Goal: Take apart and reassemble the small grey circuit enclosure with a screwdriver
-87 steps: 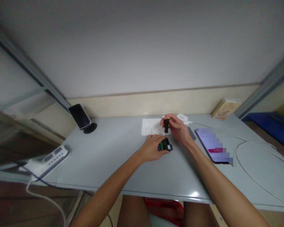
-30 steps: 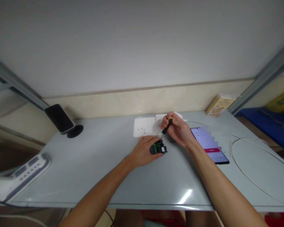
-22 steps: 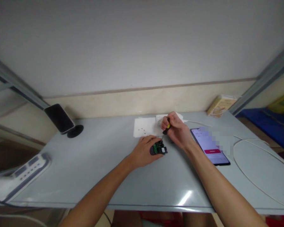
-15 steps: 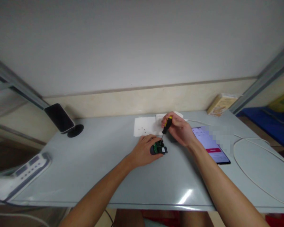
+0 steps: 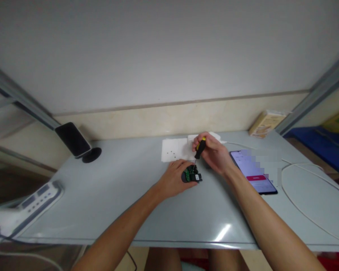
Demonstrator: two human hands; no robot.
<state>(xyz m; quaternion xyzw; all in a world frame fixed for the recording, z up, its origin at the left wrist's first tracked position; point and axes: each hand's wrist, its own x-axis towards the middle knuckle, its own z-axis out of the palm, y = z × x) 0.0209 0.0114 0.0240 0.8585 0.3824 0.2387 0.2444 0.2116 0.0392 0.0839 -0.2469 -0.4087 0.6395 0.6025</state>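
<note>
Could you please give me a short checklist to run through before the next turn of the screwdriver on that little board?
1. Left hand steadies the board on the table: ok.
2. Right hand grips the screwdriver by its handle: ok.
3. Tip seated in a screw head: cannot tell, too small to see.
4. Screwdriver upright over the board: not ok, it leans toward the right hand.
5. Loose screws kept on the white paper, away from the hands: ok.
6. Phone and cable clear of the right forearm: ok, they lie beside it.
</note>
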